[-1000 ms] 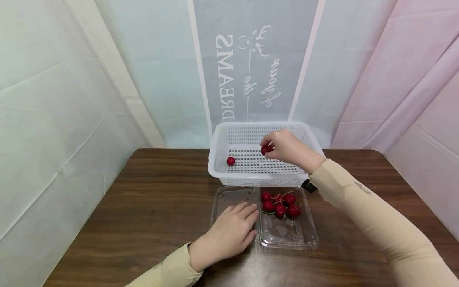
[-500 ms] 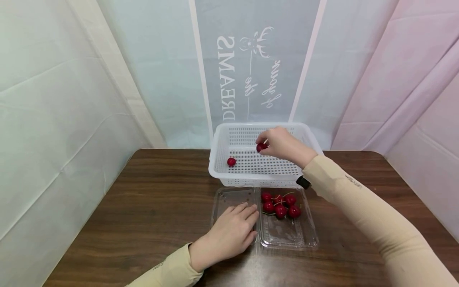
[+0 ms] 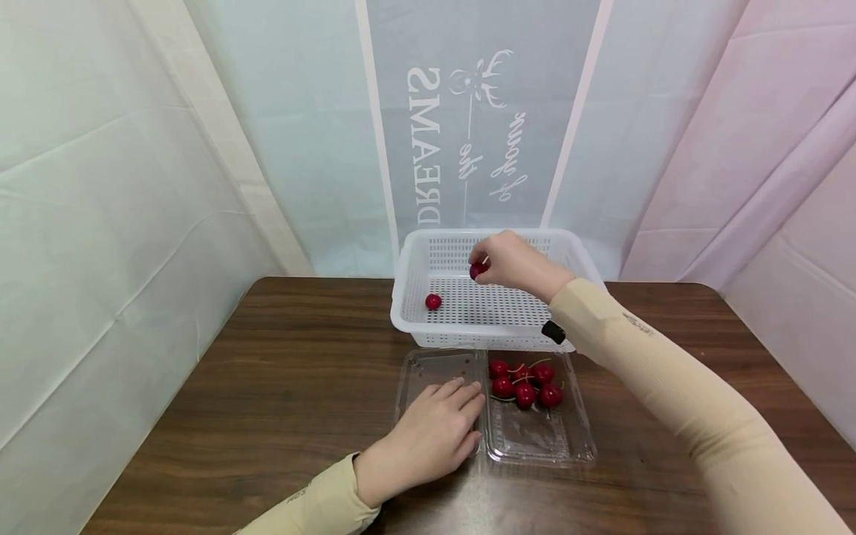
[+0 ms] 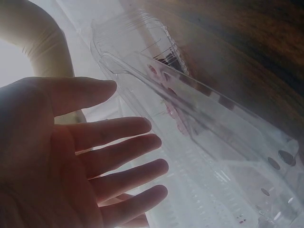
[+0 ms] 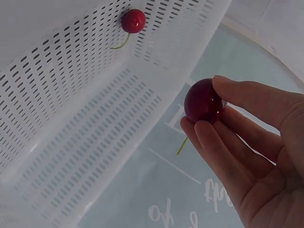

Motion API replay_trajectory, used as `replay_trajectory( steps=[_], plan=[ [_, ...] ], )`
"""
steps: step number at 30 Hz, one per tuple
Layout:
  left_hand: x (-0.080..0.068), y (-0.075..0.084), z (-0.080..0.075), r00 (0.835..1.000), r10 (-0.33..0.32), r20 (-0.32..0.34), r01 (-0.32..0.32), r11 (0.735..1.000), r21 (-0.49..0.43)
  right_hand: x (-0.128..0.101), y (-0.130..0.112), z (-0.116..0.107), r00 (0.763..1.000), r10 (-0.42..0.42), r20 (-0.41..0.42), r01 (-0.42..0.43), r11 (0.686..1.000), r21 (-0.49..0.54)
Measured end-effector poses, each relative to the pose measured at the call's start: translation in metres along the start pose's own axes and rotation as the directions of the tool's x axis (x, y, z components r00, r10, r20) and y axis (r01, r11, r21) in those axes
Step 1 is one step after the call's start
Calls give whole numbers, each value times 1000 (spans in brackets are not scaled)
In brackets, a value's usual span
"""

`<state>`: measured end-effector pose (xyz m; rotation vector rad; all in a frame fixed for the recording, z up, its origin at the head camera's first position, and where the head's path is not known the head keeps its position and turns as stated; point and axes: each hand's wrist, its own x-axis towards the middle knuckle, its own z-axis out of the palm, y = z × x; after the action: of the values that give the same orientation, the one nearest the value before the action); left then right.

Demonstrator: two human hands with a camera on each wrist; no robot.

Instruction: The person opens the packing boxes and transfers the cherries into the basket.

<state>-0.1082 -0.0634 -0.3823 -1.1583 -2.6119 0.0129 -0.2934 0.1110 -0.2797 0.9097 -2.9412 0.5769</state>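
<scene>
Right hand fingers pinch a glossy dark-red cherry, centre frame over the white basket; left hand fingers flat on the clamshell.

A: Surface? 
B: 1 dark wooden table. 
A: Directly on it? 
B: 1 white perforated basket at the far edge; 1 open clear clamshell box just before it.

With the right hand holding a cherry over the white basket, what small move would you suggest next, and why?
Probably lower the right hand slightly and let go: its fingers pinch a cherry above the basket, where one cherry already lies. The left hand rests flat on the clear tray.
</scene>
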Motion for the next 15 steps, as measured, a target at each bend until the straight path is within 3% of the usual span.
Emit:
replay_trajectory(
  steps=[15],
  plan=[
    [0, -1, 1, 1000, -1, 4, 1, 1000, -1, 21, -1, 7, 1000, -7, 16, 7, 1000, 2]
  ],
)
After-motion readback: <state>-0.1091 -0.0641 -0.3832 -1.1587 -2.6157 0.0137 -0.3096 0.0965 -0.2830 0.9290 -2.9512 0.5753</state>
